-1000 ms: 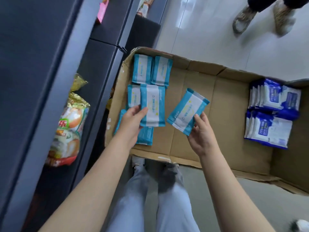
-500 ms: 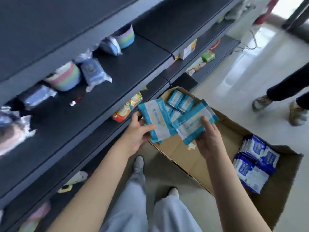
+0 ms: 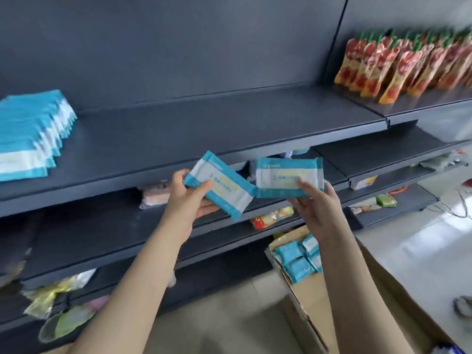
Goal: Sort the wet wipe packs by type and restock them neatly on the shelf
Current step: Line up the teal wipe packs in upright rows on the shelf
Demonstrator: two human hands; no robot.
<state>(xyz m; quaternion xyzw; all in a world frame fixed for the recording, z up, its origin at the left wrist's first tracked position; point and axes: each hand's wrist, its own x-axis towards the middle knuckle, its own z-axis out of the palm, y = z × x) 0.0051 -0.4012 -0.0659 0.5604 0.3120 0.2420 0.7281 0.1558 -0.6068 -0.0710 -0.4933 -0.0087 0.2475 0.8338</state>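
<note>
Raising both hands from the cardboard box (image 3: 314, 310) had brought two packs up to the shelf (image 3: 204, 129), just in front of its front edge. The left hand (image 3: 190, 198) pinched the tilted teal pack (image 3: 221, 185), thumb on its face and fingers curled beneath. The right hand (image 3: 316, 208) gripped the level teal pack (image 3: 288, 177) the same way, and the packs' near corners touched or nearly did.

Both were the same teal-and-white type as the row of teal packs (image 3: 30, 139) already standing at the shelf's left end. The sorting for this pair therefore looked settled, and what remained was setting them down, probably beside that row.

Half a second earlier the two packs had overlapped low over the box, well below the shelf. A second earlier the hands had been picking them up inside it.

Loose teal packs (image 3: 298, 259) remained in the box, down below the shelf's right part. Red pouches (image 3: 398, 62) lined the neighbouring board off the shelf's right end.
</note>
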